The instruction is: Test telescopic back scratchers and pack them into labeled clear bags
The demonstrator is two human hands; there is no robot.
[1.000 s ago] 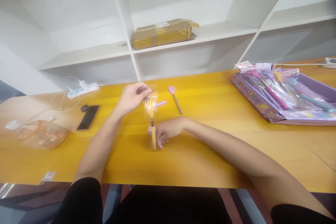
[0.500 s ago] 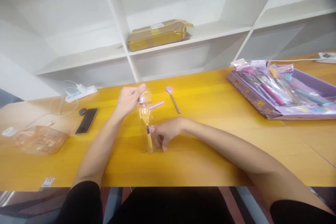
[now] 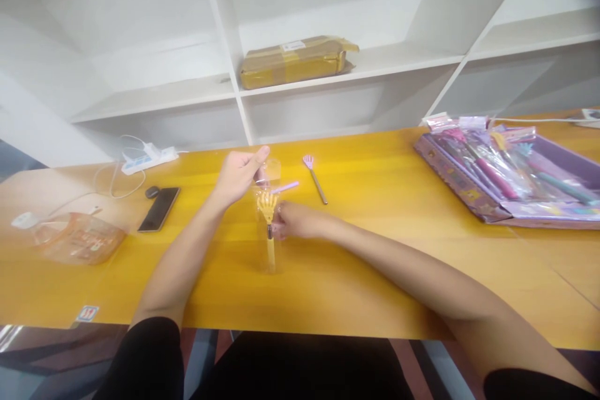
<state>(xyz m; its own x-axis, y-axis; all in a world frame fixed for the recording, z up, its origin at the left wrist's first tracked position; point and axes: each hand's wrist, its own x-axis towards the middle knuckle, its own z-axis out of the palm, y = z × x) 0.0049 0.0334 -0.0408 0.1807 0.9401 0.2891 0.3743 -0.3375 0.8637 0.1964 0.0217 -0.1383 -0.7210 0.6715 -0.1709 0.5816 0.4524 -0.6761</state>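
My left hand [image 3: 240, 174] pinches the top of a clear plastic sleeve [image 3: 270, 170] a little above the yellow table [image 3: 375, 262]. Inside the sleeve is a yellow hand-shaped back scratcher [image 3: 269, 231], its head up and its handle pointing toward me. My right hand [image 3: 293, 223] is closed on the scratcher just below its head, fingers pressed on the sleeve. A thin pink strip [image 3: 284, 187] lies just beyond the hands. A pink hand-shaped scratcher [image 3: 315, 177] lies unwrapped a little farther right.
A purple box [image 3: 515, 169] of several wrapped scratchers sits at the right. A black phone [image 3: 159, 209], a small dark object [image 3: 151, 192], a white power strip [image 3: 149, 159] and a clear bag [image 3: 77, 237] lie at the left. White shelves behind hold a brown parcel [image 3: 295, 60].
My right hand slid up from the scratcher's handle to just under its head. My left hand keeps its pinch on the sleeve top and has barely moved.
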